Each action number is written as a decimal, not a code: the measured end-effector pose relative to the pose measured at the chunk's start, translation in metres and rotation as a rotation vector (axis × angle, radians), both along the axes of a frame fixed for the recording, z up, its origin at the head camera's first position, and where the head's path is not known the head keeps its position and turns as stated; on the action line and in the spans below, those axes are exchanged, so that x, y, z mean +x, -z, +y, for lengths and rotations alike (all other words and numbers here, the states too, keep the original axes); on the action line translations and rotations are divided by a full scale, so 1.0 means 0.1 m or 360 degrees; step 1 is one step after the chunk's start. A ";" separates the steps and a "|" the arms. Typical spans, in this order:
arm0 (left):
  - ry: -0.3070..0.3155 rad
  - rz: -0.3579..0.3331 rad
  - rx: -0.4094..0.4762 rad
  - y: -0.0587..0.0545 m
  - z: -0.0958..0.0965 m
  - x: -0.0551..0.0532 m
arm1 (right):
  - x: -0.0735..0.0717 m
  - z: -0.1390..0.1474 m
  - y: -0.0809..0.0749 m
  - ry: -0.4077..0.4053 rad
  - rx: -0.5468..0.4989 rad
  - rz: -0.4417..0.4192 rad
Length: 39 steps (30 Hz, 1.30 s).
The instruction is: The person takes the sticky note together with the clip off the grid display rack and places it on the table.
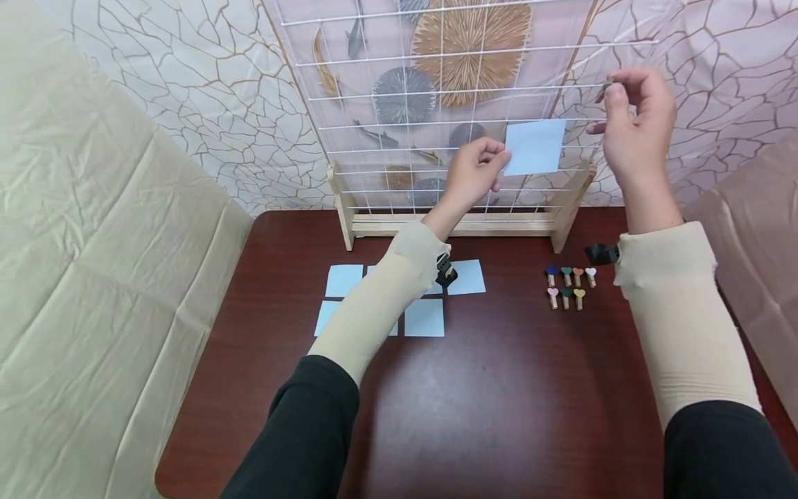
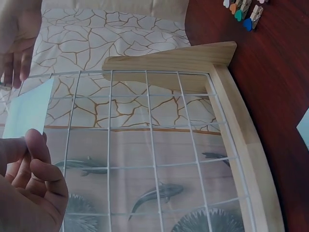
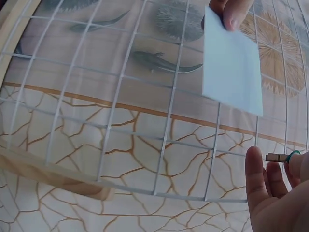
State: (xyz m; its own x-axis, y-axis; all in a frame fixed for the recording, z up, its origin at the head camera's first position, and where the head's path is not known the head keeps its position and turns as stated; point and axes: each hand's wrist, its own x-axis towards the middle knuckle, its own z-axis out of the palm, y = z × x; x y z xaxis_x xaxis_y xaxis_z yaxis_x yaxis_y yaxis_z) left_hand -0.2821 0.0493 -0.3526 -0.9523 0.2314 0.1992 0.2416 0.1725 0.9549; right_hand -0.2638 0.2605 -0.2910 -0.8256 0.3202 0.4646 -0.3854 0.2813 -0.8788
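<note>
My left hand (image 1: 470, 173) pinches the left edge of a light blue paper square (image 1: 536, 147) between thumb and fingers. The paper stands upright against the lower right part of a white wire grid (image 2: 110, 121). To the right of it is my raised right hand (image 1: 645, 132), beside the grid's right edge. Its fingers pinch a small wooden clothespin (image 3: 276, 158) with a green decoration; part of the clip is hidden by the fingers. In the left wrist view, the paper (image 2: 30, 111) lies between both hands.
A wooden stand (image 1: 451, 225) carries the grid at the table's back edge. Several blue paper squares (image 1: 424, 319) lie in two rows, partly under my left arm. Several heart-topped clothespins (image 1: 566, 294) lie at right on the brown table (image 1: 499, 402). A patterned cloth (image 1: 206, 104) hangs behind.
</note>
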 end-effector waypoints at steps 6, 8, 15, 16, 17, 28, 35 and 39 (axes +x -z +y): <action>-0.0026 0.0002 0.0029 0.07 -0.10 0.04 | 0.03 0.02 0.09 -0.0047 -0.0084 -0.0008; -0.0016 -0.0001 0.0059 0.10 -0.13 0.06 | 0.04 0.03 0.12 -0.0061 -0.0114 -0.0011; -0.0004 -0.0021 0.0091 0.16 -0.19 0.09 | 0.05 0.04 0.28 -0.0107 -0.0129 0.0028; -0.0009 -0.0030 0.0085 0.17 -0.21 0.10 | 0.05 0.04 0.31 -0.0109 -0.0117 0.0024; -0.0016 -0.0039 0.0078 0.17 -0.22 0.10 | 0.05 0.04 0.33 -0.0111 -0.0124 0.0017; 0.0015 -0.0081 0.0134 0.33 -0.31 0.18 | 0.15 0.12 0.59 -0.0085 -0.0225 -0.0026; -0.0003 -0.0106 0.0102 0.41 -0.37 0.26 | 0.22 0.17 0.76 -0.0111 -0.0387 -0.0016; -0.0006 -0.0131 0.0098 0.45 -0.40 0.28 | 0.25 0.20 0.82 -0.0110 -0.0469 0.0042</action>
State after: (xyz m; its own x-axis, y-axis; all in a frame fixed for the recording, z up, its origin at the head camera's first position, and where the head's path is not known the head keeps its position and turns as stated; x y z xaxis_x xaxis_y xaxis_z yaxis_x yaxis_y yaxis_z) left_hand -0.2542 0.0091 -0.3972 -0.9668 0.2176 0.1338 0.1613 0.1135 0.9804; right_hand -0.2390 0.2803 -0.3729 -0.8391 0.3877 0.3816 -0.4184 -0.0117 -0.9082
